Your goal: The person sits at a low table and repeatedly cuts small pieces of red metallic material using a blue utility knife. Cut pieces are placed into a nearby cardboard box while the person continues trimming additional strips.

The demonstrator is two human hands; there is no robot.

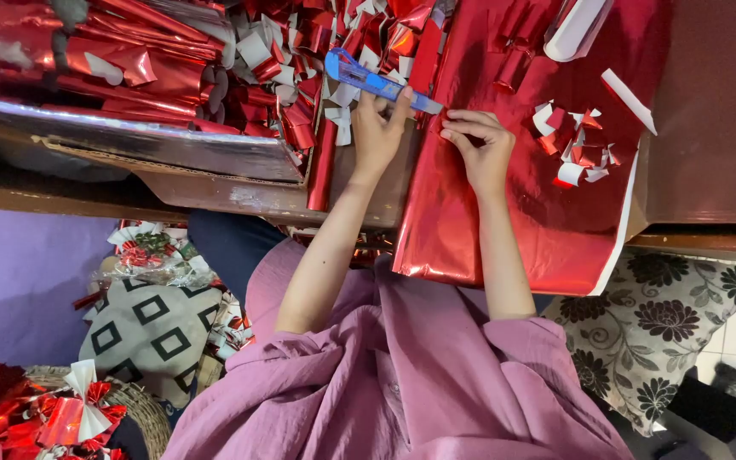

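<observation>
Foil point(504, 204) is mid-cut: left hand point(376, 128) grips the blue cutter point(376, 83), right hand point(480, 145) pinches the sheet flat. Next probably needs a steady pull along the fold.

We see a blue utility knife point(376, 83) over a glossy red foil sheet point(504, 196) whose turned-up edge shows a white underside. Red and white foil scraps point(577, 146) lie on it, and more red-and-white strips fill the pile point(300, 68) in a brown cardboard tray point(172, 153) with a silver edge. Our blouse point(402, 375) is mauve pink. One cushion point(666, 332) is beige with dark flowers; another point(151, 328) is grey with black-and-white diamonds. The wall point(19, 281) is lilac.
</observation>
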